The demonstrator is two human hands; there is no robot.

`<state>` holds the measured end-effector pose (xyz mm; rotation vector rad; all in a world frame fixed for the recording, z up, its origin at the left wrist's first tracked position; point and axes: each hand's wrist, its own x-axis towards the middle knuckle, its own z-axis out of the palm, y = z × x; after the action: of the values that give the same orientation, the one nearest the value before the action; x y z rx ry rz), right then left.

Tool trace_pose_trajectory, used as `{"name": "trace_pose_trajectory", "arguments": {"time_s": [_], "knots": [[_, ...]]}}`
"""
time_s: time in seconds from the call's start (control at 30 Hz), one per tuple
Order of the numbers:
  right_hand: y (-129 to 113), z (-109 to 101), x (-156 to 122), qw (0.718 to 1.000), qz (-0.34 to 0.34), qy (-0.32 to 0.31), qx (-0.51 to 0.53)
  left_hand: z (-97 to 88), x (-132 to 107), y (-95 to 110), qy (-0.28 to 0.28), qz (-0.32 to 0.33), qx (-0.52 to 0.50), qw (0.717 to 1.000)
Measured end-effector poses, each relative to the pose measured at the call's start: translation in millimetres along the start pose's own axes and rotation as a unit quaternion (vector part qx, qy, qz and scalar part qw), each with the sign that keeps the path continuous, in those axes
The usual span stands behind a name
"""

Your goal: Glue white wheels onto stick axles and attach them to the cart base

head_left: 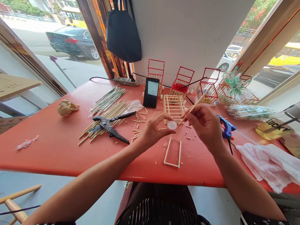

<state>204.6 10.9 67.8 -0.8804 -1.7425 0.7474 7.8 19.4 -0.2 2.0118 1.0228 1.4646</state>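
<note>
Between thumb and forefinger, my left hand (156, 128) pinches a small white round disc (172, 125), perhaps a bottle cap. My right hand (206, 126) grips a thin wooden stick (199, 100), tilted up to the right, its lower end close to the disc. Below the hands lies a U-shaped stick frame (172, 164) on the red table. Just behind them stands a small lattice of glued sticks (173, 104), partly hidden by my fingers. A blue glue gun (226, 126) rests to the right of my right hand.
Pruning shears (109, 126) lie over a pile of wooden sticks (117, 109) at left. A phone (150, 92) leans against red-framed miniature carts (181, 81) at the back. Crumpled paper (67, 107), a power strip (126, 82), a plastic bag (267, 162) and a drink cup (273, 128) surround the work.
</note>
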Motion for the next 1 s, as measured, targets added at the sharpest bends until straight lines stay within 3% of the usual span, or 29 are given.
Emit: {"name": "trace_pose_trajectory", "arguments": {"time_s": [0.23,0.4,0.63,1.0], "knots": [[18.5,6.4,-12.7,1.000,0.018,-0.006,-0.018,1.8,-2.6,7.0,-0.021,-0.025,0.037,0.999],[21.5,8.3,-13.5,0.998,0.010,-0.008,-0.068,3.4,-3.3,7.0,-0.017,-0.010,0.035,0.999],[27.7,9.0,-12.9,0.997,-0.028,-0.007,-0.067,3.6,-4.2,7.4,-0.020,-0.004,0.033,0.999],[28.7,10.7,-14.3,0.996,-0.034,-0.008,-0.086,5.1,-4.7,5.3,-0.014,0.007,0.035,0.999]]}}
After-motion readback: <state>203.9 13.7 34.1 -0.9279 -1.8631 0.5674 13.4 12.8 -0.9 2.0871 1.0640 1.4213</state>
